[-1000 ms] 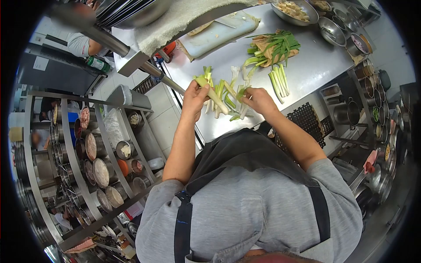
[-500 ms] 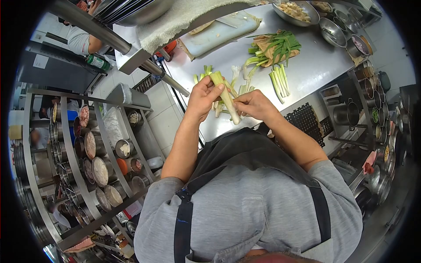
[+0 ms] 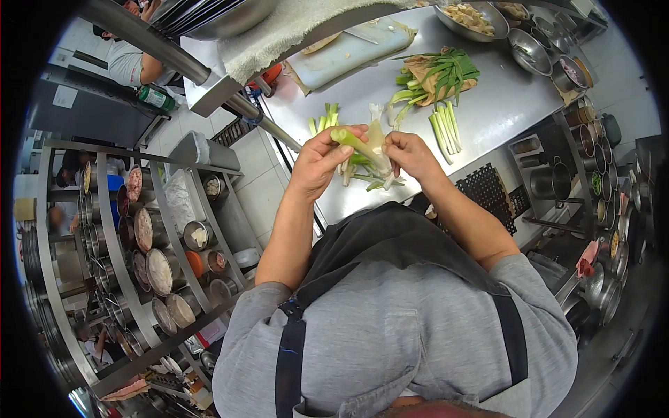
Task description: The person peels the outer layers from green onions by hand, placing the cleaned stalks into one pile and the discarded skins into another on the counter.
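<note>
My left hand (image 3: 320, 161) is closed around a leek (image 3: 361, 148), its green cut end pointing up and away from me and its white end towards my right hand. The fingers of my right hand (image 3: 413, 157) are pinched on a pale outer layer (image 3: 377, 134) beside the white end. Below and behind the leek, loose green and white leek pieces (image 3: 354, 171) lie on the steel table (image 3: 502, 90). Cut leek stalks (image 3: 324, 115) rest just beyond my left hand. Trimmed leek stalks (image 3: 446, 129) lie beyond my right hand.
Leek greens (image 3: 446, 76) lie on brown paper further back. A white cutting board (image 3: 355, 56) with a knife (image 3: 362, 35) is at the far left. Metal bowls (image 3: 529, 52) stand at the back right. A shelf post (image 3: 244, 108) rises at the left, near a rack of pots (image 3: 150, 230).
The leek has tilted, its green end now facing more towards me. My right hand has moved up slightly, and a pale layer now shows apart from the stalk.
</note>
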The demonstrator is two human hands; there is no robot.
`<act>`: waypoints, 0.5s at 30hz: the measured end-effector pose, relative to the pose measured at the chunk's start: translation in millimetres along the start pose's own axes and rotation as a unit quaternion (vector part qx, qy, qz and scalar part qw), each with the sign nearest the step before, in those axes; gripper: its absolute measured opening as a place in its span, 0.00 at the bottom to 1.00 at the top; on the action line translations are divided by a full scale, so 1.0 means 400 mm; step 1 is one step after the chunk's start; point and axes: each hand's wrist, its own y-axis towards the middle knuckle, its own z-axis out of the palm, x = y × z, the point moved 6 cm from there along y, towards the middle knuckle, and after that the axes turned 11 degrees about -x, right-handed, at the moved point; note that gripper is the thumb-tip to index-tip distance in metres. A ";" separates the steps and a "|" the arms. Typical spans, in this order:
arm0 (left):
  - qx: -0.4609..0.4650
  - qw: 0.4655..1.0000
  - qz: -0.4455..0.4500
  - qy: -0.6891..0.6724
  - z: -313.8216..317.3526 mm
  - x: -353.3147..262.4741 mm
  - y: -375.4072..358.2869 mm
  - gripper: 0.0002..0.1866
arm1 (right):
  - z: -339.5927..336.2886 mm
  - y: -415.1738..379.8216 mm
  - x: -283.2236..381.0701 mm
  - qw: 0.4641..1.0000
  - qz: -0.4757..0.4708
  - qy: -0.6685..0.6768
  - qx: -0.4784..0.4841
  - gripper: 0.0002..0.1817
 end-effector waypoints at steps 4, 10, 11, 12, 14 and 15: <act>-0.046 0.993 -0.028 -0.108 0.015 0.005 0.011 0.18 | -0.011 0.007 0.001 0.997 0.013 0.064 -0.030 0.08; -0.203 0.979 -0.034 0.009 0.011 0.079 0.023 0.21 | 0.026 -0.034 0.070 0.996 -0.006 0.085 -0.029 0.09; -0.202 0.979 -0.034 0.009 0.012 0.081 0.024 0.21 | 0.029 -0.038 0.079 0.997 -0.015 0.075 -0.027 0.09; -0.207 0.977 -0.044 0.023 0.010 0.085 0.025 0.20 | 0.024 -0.041 0.082 0.997 -0.014 0.075 -0.031 0.09; -0.209 0.975 -0.062 0.032 0.003 0.085 0.025 0.16 | 0.011 -0.038 0.069 0.994 -0.017 0.099 -0.050 0.08; -0.209 0.975 -0.063 0.032 0.002 0.078 0.025 0.16 | 0.003 -0.035 0.062 0.990 -0.020 0.122 -0.067 0.07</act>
